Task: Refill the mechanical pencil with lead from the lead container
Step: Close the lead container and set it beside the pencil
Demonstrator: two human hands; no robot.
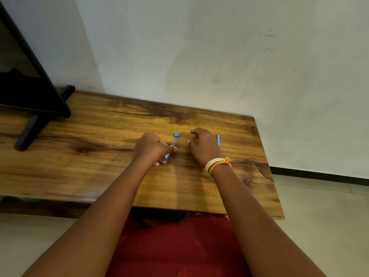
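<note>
My left hand (151, 148) is shut on a clear tube with a blue end, the lead container (169, 151), which lies slanted just above the wooden table (99, 156). A small blue cap (176, 135) sits on the table between my hands. My right hand (203, 146) rests knuckles up to the right of the cap, with its fingers curled in. I see nothing in them, though a thin lead would be too small to tell. The light blue mechanical pencil (218, 140) lies on the table just right of that hand, partly hidden by it.
A black monitor (26, 84) on a stand (28, 132) occupies the table's far left. A grey wall runs right behind the table. The table's right edge (267, 166) is close to my right hand, with tiled floor beyond it.
</note>
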